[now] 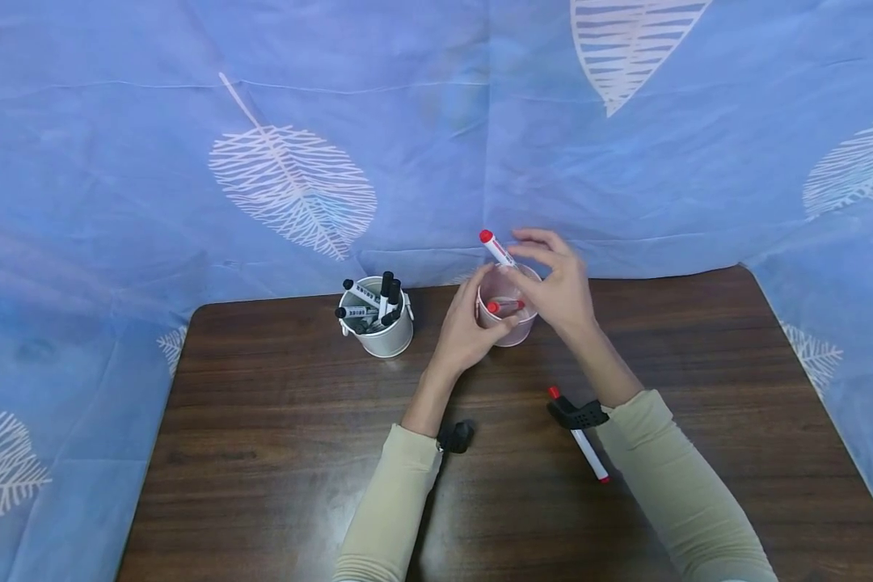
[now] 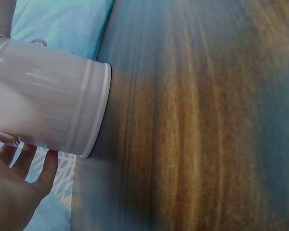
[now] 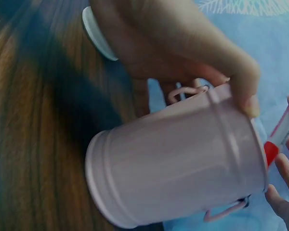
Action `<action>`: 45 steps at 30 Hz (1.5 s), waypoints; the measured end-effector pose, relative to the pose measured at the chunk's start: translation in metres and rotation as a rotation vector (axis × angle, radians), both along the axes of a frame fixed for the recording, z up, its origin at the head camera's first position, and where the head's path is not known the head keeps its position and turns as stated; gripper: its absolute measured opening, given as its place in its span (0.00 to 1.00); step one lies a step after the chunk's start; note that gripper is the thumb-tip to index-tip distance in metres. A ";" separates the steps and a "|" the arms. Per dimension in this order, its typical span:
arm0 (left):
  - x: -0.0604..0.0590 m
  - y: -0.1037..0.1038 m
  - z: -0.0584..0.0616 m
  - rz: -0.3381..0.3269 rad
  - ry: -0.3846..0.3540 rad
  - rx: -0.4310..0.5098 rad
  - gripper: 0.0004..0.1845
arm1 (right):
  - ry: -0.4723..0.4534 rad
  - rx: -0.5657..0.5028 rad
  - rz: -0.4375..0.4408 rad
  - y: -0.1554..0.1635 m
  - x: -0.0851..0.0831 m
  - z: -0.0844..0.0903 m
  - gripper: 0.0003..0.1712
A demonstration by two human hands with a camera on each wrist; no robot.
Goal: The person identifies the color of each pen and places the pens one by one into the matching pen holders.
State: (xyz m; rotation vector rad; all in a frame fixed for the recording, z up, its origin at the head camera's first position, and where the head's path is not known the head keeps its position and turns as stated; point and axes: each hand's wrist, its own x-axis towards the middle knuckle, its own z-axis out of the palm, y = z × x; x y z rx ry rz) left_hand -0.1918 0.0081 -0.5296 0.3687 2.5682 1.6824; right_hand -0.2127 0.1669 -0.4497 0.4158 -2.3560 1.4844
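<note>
A small pink bucket with side handles stands near the table's back edge. My left hand holds it at the left, thumb over the rim; in the left wrist view this hand's fingers lie along the bucket's side by a handle. Above the mouth, my right hand pinches a white marker with red ends, tilted, its lower end by the rim. Another red marker lies inside the bucket. The right wrist view shows the held marker's red end at the rim.
Left of the pink bucket, a white bucket holds several black-capped markers. A red-capped white marker lies on the brown table, partly under the right wrist's black strap. Blue leaf-patterned cloth hangs behind the table.
</note>
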 end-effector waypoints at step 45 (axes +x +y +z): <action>0.001 0.000 -0.002 0.011 0.020 0.012 0.48 | -0.096 0.189 -0.005 0.056 0.037 -0.040 0.36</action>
